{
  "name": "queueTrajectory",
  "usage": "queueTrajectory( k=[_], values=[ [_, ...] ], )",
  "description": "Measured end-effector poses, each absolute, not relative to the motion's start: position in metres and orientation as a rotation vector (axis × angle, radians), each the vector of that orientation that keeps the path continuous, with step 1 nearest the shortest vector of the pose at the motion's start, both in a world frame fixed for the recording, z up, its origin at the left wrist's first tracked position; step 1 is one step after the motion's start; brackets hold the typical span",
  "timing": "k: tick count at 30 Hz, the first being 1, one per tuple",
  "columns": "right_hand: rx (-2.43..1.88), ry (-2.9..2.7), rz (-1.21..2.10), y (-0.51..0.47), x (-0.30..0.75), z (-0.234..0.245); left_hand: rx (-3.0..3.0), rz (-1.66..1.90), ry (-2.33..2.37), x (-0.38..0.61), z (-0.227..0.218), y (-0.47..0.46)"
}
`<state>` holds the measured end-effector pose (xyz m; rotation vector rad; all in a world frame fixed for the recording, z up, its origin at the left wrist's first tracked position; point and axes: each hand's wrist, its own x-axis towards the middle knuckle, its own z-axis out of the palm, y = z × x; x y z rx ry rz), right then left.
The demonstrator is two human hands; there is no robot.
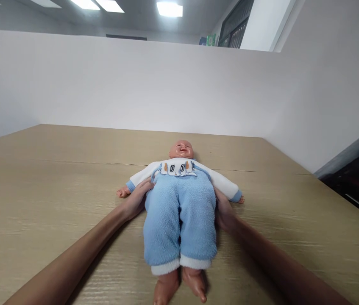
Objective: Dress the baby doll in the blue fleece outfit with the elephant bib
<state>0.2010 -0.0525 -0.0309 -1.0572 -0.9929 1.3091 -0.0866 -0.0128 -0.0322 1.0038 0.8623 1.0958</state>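
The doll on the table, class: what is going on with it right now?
A baby doll in a fluffy blue romper lies on its back on a wooden table, head away from the camera and bare feet towards it. A person reaches in with both bare hands: the left hand is pressed against one side of the doll's waist, the right hand against the other. The doll rests flat on the table, not lifted.

An office-like room: white partition walls point(166, 80), ceiling light panels point(169, 8), wooden table point(39, 178).
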Motion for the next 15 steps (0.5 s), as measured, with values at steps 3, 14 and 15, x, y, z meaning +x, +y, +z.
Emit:
queueTrajectory(
  k=[3, 14, 15],
  values=[
    [-1.03, -0.874, 1.353, -0.05, 0.201, -0.029, 1.166, 1.15, 0.909, -0.092, -0.032, -0.01],
    [-1.077, -1.338, 0.839, -0.039, 0.213, -0.015, 1.477, 1.313, 0.939, -0.077, -0.001, -0.01],
    [-1.098, -1.314, 0.853, -0.033, 0.213, -0.018, 1.458, 1.303, 0.954, -0.075, -0.002, -0.007]
  ],
)
